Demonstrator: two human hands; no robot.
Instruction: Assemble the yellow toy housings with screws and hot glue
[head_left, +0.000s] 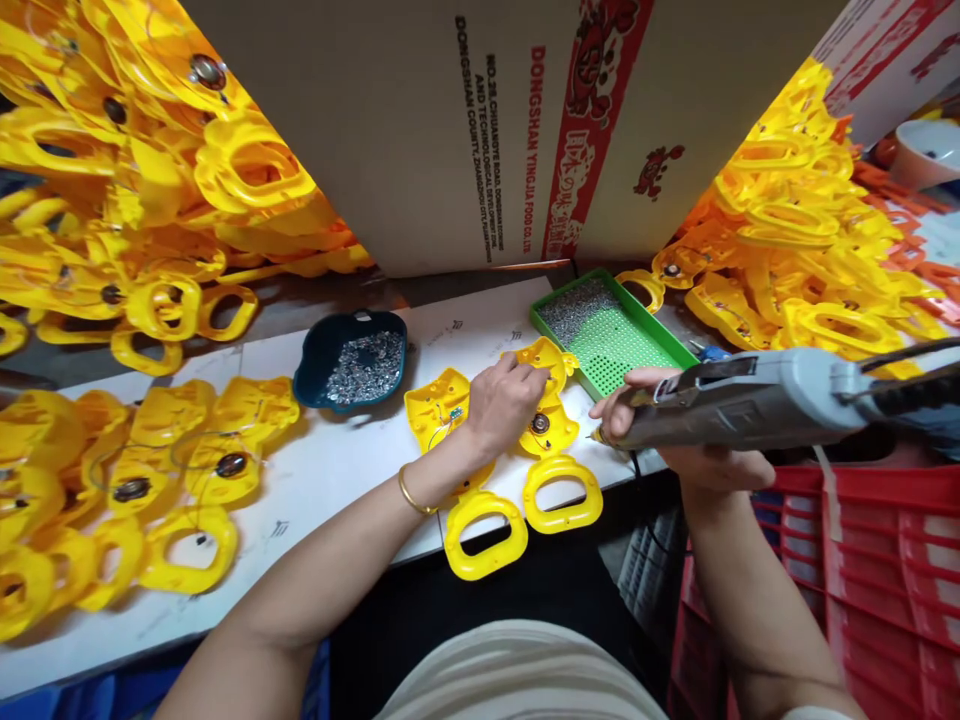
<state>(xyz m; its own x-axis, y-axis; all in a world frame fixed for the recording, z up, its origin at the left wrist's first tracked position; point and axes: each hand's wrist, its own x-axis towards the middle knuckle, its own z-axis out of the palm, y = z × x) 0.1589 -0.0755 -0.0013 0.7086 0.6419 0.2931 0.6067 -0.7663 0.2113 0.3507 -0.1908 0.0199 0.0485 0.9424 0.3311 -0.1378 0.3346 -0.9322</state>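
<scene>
My left hand (508, 402) is closed over a yellow plastic shell (551, 425) with a round metal part in it; whatever its fingertips pinch is too small to make out. Beside it lies another open yellow shell (439, 405) with a small circuit board and wires, partly hidden by my wrist. Two yellow handle rings (562, 510) point toward my body. My right hand (637, 410) is wrapped around a grey electric screwdriver (742, 400), its tip pointing left, just right of the shells.
A dark blue bowl (311, 370) of small screws stands left, a green perforated tray (652, 345) of screws behind. Yellow shells (150, 480) cover the left table. Yellow piles flank a large cardboard box (390, 130). A red crate (862, 560) is at right.
</scene>
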